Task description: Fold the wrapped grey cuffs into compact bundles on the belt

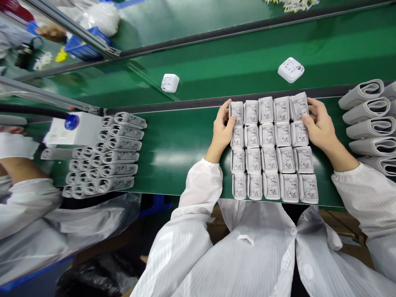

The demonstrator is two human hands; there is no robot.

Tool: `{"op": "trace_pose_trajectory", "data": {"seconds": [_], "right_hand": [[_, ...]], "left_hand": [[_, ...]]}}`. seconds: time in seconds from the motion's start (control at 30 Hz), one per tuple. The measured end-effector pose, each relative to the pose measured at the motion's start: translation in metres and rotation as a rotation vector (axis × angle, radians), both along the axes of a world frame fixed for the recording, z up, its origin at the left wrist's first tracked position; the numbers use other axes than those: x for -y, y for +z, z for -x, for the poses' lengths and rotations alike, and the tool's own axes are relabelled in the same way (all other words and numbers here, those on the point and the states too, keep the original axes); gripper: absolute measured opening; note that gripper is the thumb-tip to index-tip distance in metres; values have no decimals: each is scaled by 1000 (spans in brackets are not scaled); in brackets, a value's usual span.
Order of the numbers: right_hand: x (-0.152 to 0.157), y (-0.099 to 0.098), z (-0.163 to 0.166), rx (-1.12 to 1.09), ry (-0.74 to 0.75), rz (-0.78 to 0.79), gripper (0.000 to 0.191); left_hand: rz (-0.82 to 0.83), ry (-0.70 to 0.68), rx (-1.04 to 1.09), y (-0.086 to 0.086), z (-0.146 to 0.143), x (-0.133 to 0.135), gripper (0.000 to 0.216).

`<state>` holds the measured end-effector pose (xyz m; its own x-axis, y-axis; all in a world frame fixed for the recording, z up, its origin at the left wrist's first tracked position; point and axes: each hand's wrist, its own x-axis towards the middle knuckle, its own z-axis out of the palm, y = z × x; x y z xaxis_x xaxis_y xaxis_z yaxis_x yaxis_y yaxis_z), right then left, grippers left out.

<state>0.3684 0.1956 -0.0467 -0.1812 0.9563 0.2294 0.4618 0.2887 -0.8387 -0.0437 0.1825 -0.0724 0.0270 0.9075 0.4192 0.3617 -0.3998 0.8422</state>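
Folded printed leaflets (268, 159) lie in several rows on the green bench in front of me, printed faces up. The far row (265, 110) sits between my two hands. My left hand (222, 128) grips the left end of that row, thumb on the near side and fingers behind. My right hand (318, 123) holds the right end, its thumb on the last leaflet (299, 106), which is slightly tilted. Some fingers of both hands are hidden behind the paper.
Two white plug adapters (170, 83) (291, 70) rest on the green conveyor (222, 78) beyond the bench. More folded leaflets (371, 123) are stacked at right, others (120, 156) at left beside a white box (76, 128). A co-worker's gloved hand (17, 145) is at far left.
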Motion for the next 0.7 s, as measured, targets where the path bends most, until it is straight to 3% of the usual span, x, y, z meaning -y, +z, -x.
{"op": "trace_pose_trajectory", "data": {"seconds": [0.7], "right_hand": [[-7, -14, -3, -28, 5, -36, 89]], "left_hand": [[-99, 21, -58, -1, 0, -2, 78]]}}
